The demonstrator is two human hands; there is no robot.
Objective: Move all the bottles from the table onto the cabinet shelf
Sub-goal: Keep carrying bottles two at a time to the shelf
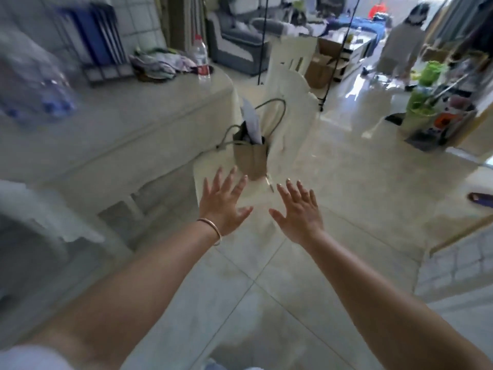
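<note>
both arms are stretching out in front, over the tiled floor [266,303]. the left hand [222,202] is spreading its fingers wide and holding nothing, with a thin bracelet [212,228] sitting on the wrist. the right hand [300,209] is doing the same just beside it, fingers splayed, nothing in its grasp. the two hands are hanging near each other but apart, thumbs pointing inward.

the table [128,124] is lying off to the left, pale and blurred. a clear bottle [201,58] with a red cap and red label is standing upright near the table's far corner, well apart from both hands. at the far left edge more clear bottles with blue caps [37,86] are showing as a smear; how many, i cannot tell. a heap of crumpled clothes [160,64] is lying just left of the red-capped bottle, and a dark rack [93,41] is standing behind it.

between the hands and the table corner a white chair [288,84] is standing, and a brown paper bag [250,156] with looped handles is sitting on its seat, papers poking out the top. the bag is just beyond the left fingertips.

farther back a grey sofa [234,38] is showing, and a person [402,46] is standing at the upper right. a cluttered cart with green things [426,102] is sitting on the right.
</note>
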